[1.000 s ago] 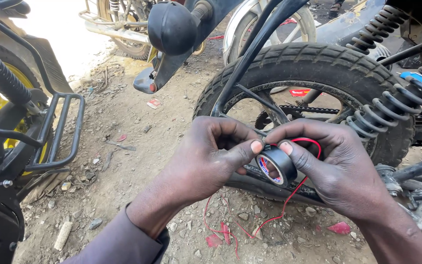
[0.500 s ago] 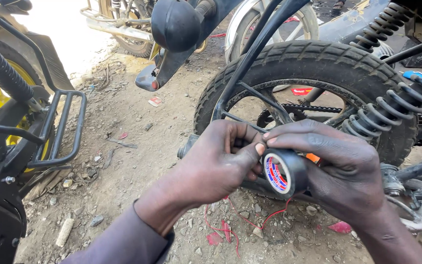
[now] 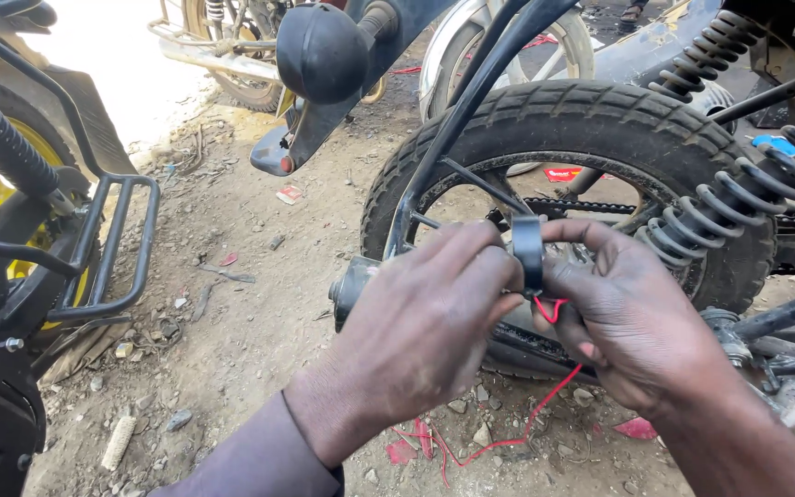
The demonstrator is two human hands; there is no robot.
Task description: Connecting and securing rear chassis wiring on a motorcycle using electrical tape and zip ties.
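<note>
Both my hands meet in front of a motorcycle's rear wheel (image 3: 600, 120). My right hand (image 3: 637, 317) pinches a roll of black electrical tape (image 3: 528, 250), seen edge-on. My left hand (image 3: 425, 322) has its fingertips closed against the roll's left side, on the tape or the wire there. A thin red wire (image 3: 545, 405) loops out between my hands and trails down to the dirt. The wire's end is hidden by my fingers.
A black frame tube (image 3: 471, 110) and a round black indicator (image 3: 322, 55) hang above my hands. Coiled shock springs (image 3: 747, 193) sit at the right. Another motorcycle with a black footrest rack (image 3: 112, 248) stands left. Stones and red scraps litter the dirt (image 3: 232, 304).
The tape roll has turned from showing its round face to edge-on and risen a little. My left hand's fingers have closed in on its left side.
</note>
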